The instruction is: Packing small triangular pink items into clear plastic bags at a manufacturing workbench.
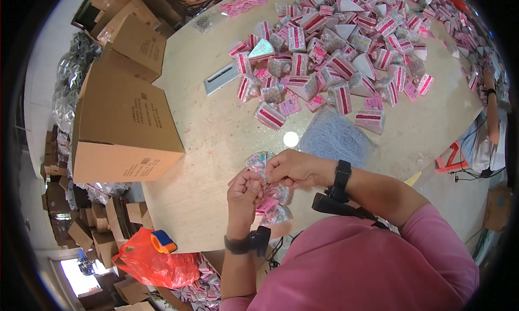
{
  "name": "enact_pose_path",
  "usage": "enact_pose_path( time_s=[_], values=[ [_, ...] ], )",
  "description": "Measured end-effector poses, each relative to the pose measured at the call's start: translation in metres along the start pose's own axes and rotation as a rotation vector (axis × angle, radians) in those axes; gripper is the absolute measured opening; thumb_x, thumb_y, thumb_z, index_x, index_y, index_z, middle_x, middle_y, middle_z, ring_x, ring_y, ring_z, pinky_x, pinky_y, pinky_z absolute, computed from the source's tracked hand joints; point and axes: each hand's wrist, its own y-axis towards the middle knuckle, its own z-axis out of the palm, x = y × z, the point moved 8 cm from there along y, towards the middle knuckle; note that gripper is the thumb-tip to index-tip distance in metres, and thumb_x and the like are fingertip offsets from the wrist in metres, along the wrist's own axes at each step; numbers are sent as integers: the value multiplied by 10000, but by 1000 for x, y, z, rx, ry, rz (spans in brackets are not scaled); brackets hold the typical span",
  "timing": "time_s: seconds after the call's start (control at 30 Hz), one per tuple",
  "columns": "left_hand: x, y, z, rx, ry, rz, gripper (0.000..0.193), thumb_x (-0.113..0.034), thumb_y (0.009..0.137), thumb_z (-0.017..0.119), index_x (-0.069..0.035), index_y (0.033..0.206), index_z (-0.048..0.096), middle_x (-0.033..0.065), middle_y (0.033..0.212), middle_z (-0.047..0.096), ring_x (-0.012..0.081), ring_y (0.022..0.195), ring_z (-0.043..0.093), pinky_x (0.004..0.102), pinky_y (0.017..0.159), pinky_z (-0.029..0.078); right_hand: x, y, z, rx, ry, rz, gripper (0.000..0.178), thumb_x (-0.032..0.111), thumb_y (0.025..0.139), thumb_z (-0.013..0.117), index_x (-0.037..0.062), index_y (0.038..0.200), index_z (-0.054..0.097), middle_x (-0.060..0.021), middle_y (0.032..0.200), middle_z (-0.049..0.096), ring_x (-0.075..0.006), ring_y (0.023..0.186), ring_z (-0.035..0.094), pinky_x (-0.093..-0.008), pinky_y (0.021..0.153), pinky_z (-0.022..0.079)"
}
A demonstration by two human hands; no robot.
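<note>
Close in front of my body, my left hand (246,192) and my right hand (294,168) meet with fingertips pinched together. Whatever is between the fingers is too small to make out. Beneath and around them lie several cake-slice ornaments with pastel-speckled sides; one (258,161) shows beyond my fingers and another (277,215) on the near side. A pink tag (267,204) lies by my left hand. Just past my right wrist rests a tangled bundle of pale grey-blue string (335,138).
A large heap of cake-slice ornaments (324,57) covers the far table. An open cardboard box (127,127) stands at the left. An orange-and-blue tape dispenser (163,241) and red plastic bag (157,262) are at the lower left. Another person's arm (492,114) reaches in at the right.
</note>
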Motion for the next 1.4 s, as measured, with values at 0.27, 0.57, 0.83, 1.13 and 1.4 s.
enact_pose_path(
  time_s=[0.27, 0.57, 0.83, 1.13, 1.4],
  values=[
    [5, 4, -1, 30, -82, -17, 212, -174, 864, 637, -43, 976, 513, -27, 647, 478, 65, 549, 416, 204, 516, 341, -18, 8, -21, -13, -148, -71, 79, 86, 785, 610, 27, 823, 645, 15, 710, 582, -31, 555, 458, -198, 440, 338],
    [12, 10, -7, 31, -105, -23, 132, -76, 856, 604, -44, 934, 502, -24, 627, 463, 63, 534, 384, 210, 531, 359, -26, 1, -18, 85, 90, 27, 67, 48, 805, 605, -4, 841, 628, -94, 866, 647, -48, 547, 522, -166, 358, 283],
    [12, 13, -2, 1, -139, -56, 102, -18, 848, 572, -40, 923, 508, -3, 662, 506, 64, 532, 419, 195, 510, 361, -43, 0, -6, 188, 234, 109, 34, 54, 837, 564, 35, 809, 562, -96, 854, 632, -129, 617, 599, -205, 482, 408],
    [2, 9, 2, 15, 177, -44, 76, -48, 855, 578, -32, 925, 555, -29, 745, 555, 16, 582, 442, 165, 509, 348, -20, -4, -13, 91, -28, -13, 70, 90, 840, 553, 55, 779, 562, -48, 678, 590, -103, 552, 539, -232, 493, 430],
    [-4, 8, 29, 209, 360, -9, 117, -126, 888, 587, -14, 923, 593, -32, 727, 541, 23, 614, 436, 168, 536, 346, 15, -14, -6, 8, -182, -66, 82, 83, 839, 547, 64, 762, 566, -15, 656, 579, -65, 550, 521, -199, 500, 416]
  ],
)
